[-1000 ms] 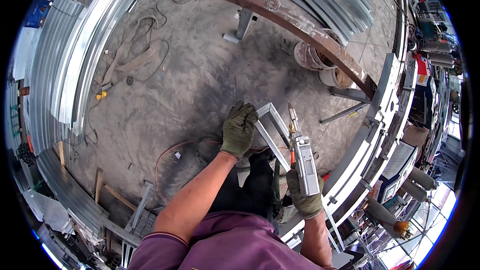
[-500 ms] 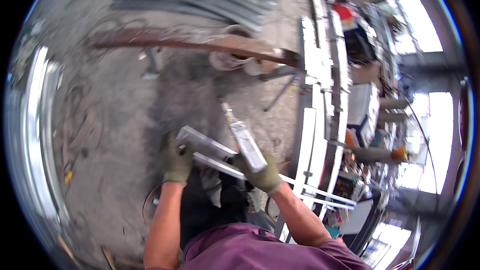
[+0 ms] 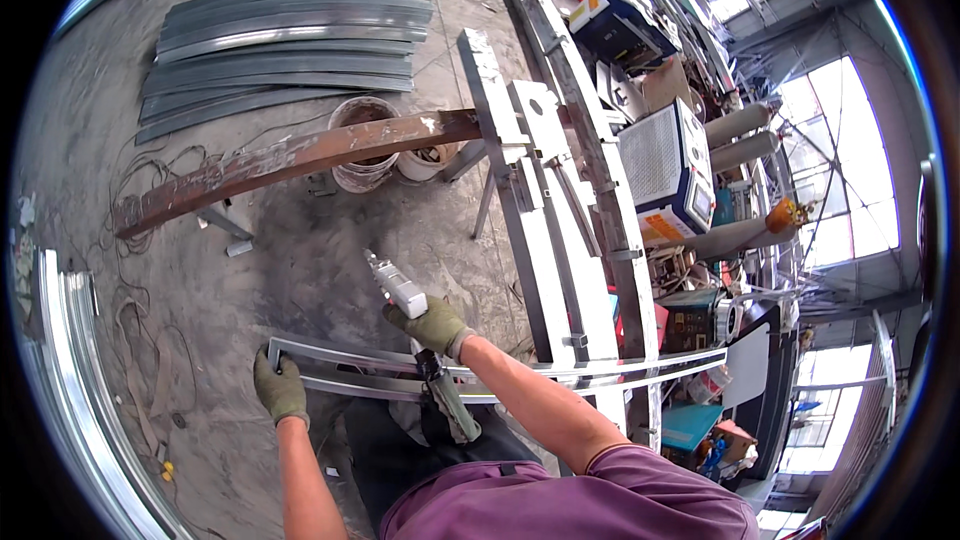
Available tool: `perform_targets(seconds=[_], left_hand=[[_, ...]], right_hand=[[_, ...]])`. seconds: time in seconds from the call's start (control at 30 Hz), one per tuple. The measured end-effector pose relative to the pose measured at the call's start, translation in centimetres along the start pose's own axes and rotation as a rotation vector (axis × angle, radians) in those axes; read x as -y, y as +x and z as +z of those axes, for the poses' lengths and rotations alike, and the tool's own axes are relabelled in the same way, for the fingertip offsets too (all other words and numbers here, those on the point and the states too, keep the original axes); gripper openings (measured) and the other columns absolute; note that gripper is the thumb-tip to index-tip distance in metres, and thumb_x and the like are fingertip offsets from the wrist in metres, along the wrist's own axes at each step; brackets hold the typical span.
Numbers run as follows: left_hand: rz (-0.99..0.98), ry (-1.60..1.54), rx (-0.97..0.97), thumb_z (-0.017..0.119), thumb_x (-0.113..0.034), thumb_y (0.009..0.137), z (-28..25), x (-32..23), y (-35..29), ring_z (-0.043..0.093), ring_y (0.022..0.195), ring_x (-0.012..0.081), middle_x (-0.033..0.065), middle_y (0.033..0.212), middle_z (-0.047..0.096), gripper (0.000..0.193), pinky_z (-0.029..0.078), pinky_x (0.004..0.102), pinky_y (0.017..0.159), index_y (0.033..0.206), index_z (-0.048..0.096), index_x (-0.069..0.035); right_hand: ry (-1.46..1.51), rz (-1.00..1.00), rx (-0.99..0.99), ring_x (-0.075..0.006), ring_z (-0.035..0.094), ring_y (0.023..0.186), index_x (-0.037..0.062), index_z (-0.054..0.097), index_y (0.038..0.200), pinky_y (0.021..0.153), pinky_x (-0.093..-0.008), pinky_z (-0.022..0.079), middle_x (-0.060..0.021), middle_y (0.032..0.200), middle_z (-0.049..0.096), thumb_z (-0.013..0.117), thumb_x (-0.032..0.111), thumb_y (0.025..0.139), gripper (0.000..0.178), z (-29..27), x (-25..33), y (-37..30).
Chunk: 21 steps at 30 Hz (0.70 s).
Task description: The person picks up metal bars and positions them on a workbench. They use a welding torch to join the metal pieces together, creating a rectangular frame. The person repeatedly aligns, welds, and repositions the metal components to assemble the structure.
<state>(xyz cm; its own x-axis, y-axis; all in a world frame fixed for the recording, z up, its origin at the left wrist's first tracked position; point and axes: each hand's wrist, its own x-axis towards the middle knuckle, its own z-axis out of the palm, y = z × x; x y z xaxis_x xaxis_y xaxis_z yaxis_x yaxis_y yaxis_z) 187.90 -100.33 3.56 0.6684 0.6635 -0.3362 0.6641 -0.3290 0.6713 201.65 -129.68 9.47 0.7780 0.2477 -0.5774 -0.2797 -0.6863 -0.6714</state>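
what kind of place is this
Probably a metalworking shop: long grey metal profiles lie stacked on the floor, what look like gas cylinders line the right side, and the gloved right hand holds a torch-like tool.

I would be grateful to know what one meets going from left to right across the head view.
Shiny metal strips → left gloved hand → right gloved hand with a handheld tool → white-and-blue machine → orange cylinder cap.
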Motion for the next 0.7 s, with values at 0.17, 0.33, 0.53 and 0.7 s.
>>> perform_targets(seconds=[0.17, 0.33, 0.53, 0.7], left_hand=[[0.151, 0.159, -0.109, 0.072, -0.017, 0.098, -2.1, -6.8, -6.1, 0.040, 0.156, 0.0402, 0.0265, 0.164, 0.044, 0.070, 0.035, 0.0459, 0.128, 0.159, 0.045, 0.002], [0.185, -0.480, 0.651, 0.080, -0.026, 0.097, 2.7, -16.0, -16.4, 0.044, 0.153, 0.0341, 0.0221, 0.164, 0.046, 0.078, 0.033, 0.0462, 0.129, 0.161, 0.042, -0.002], [0.003, -0.362, 0.554, 0.084, -0.018, 0.089, 10.9, -8.2, -19.8, 0.063, 0.124, 0.0278, 0.0158, 0.131, 0.065, 0.060, 0.050, 0.0428, 0.109, 0.138, 0.055, 0.002], [-0.368, -0.723, 0.208, 0.077, -0.003, 0.089, 5.1, -16.5, -20.2, 0.068, 0.070, 0.0175, 0.0087, 0.080, 0.068, 0.015, 0.059, 0.0331, 0.067, 0.097, 0.064, 0.001]], right_hand=[[-0.125, -0.103, -0.050, -0.0463, 0.073, 0.103, 0.0061, 0.070, 0.117, 0.090, -0.0514, 0.057, -0.0254, 0.107, 0.077, 0.065, 0.060, 0.102, 0.056, -2.6, 1.4, -3.7], [-0.075, -0.276, -0.006, -0.0453, 0.072, 0.104, 0.0068, 0.065, 0.119, 0.089, -0.0519, 0.057, -0.0233, 0.109, 0.075, 0.071, 0.048, 0.097, 0.047, -5.4, 4.1, -7.1], [-0.031, -0.497, 0.237, -0.0467, 0.061, 0.129, 0.0056, 0.057, 0.148, 0.111, -0.0490, 0.050, -0.0258, 0.134, 0.065, 0.074, 0.027, 0.089, 0.065, -10.1, 2.1, -8.0], [-0.246, -0.175, -0.407, -0.0431, 0.067, 0.123, 0.0046, 0.066, 0.141, 0.106, -0.0502, 0.054, -0.0258, 0.136, 0.068, 0.079, 0.034, 0.094, 0.057, -22.1, -15.7, 0.7]])
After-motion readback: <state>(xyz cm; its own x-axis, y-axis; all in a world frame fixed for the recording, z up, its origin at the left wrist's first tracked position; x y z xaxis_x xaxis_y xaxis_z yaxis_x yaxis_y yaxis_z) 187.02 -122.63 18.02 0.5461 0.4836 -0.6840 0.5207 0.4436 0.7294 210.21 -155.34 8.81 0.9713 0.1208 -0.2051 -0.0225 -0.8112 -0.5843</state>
